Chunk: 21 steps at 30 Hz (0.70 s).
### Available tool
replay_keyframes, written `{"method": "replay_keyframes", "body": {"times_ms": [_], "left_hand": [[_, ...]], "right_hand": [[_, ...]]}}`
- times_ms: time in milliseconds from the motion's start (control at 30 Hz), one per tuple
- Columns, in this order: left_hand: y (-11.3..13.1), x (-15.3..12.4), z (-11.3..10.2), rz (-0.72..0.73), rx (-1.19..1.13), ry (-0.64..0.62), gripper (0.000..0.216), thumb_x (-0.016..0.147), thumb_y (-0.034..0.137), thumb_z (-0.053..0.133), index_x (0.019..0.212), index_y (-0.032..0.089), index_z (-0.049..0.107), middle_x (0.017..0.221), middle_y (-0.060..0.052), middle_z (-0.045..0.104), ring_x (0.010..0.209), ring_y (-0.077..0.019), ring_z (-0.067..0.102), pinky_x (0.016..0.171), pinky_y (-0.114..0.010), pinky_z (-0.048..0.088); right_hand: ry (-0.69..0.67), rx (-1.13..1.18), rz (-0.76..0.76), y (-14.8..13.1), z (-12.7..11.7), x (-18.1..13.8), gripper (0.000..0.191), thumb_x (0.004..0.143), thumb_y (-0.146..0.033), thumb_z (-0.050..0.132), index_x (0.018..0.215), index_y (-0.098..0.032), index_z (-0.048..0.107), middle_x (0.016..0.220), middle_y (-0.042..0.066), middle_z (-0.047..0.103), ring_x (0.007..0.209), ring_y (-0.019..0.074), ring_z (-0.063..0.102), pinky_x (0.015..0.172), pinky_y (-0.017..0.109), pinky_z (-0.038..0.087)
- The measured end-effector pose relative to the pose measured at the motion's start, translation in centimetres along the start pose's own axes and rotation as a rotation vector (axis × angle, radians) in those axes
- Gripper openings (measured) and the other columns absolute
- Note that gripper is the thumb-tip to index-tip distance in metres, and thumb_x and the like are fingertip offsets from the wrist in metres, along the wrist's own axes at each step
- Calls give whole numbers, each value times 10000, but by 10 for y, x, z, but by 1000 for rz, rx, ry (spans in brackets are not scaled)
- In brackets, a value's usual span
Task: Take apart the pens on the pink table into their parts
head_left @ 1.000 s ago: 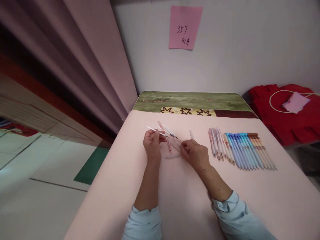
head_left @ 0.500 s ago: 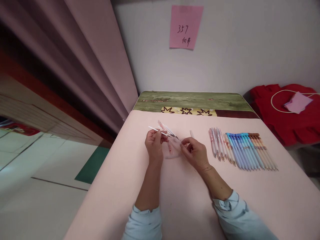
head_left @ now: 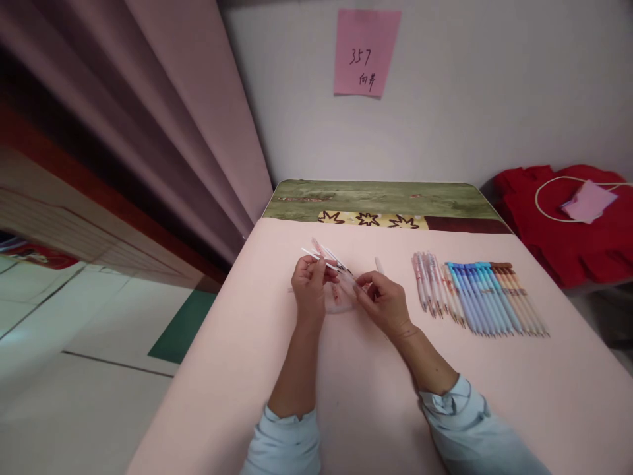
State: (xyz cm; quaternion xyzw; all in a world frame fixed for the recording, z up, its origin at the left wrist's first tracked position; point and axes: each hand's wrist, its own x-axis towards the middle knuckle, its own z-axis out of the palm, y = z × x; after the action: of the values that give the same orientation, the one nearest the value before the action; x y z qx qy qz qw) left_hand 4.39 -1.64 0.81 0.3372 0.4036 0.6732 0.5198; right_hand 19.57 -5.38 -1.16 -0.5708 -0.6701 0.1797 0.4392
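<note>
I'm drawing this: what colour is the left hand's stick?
The stick looks white; see the head view.

Slim wht refill (head_left: 310, 253), slanted, pointing twd transl. pen barrel (head_left: 349, 280).

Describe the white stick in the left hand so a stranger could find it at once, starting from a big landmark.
Start at the table's pale pink cover and find the left hand above it. That hand holds a thin white stick, slanting down to the right. Similar white sticks lie just beyond; only this one is in the left hand.
</note>
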Motion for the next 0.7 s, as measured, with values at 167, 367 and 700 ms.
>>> {"method": "replay_keyframes", "body": {"times_ms": [167, 367, 700], "left_hand": [[4, -4, 3, -18, 30, -61, 266, 775, 377, 723, 820, 167, 565, 797, -64, 725, 555, -113, 608, 504, -232, 499], [9, -7, 7, -60, 59, -90, 281, 759, 395, 730, 724, 167, 569, 764, -67, 721, 449, -82, 513, 396, -200, 407], [12, 1, -4, 4, 121, -54, 315, 785, 423, 688, 958, 160, 683, 865, -98, 723, 539, -101, 559, 434, -199, 385]], "right_hand": [[5, 52, 17, 0, 1, 1, 117, 820, -278, 601, 909, -220, 650, 693, -23, 641, 500, 94, 524, 551, 221, 436], [-12, 124, -35, -3, 0, 3, 202, 858, -284, 572, 1020, -216, 672, 871, 30, 673, 567, 104, 562, 575, 238, 471], [76, 287, 128, -1, 2, 5, 223, 870, -377, 583, 959, -197, 680, 660, -18, 602, 493, 96, 454, 511, 233, 402]]}}
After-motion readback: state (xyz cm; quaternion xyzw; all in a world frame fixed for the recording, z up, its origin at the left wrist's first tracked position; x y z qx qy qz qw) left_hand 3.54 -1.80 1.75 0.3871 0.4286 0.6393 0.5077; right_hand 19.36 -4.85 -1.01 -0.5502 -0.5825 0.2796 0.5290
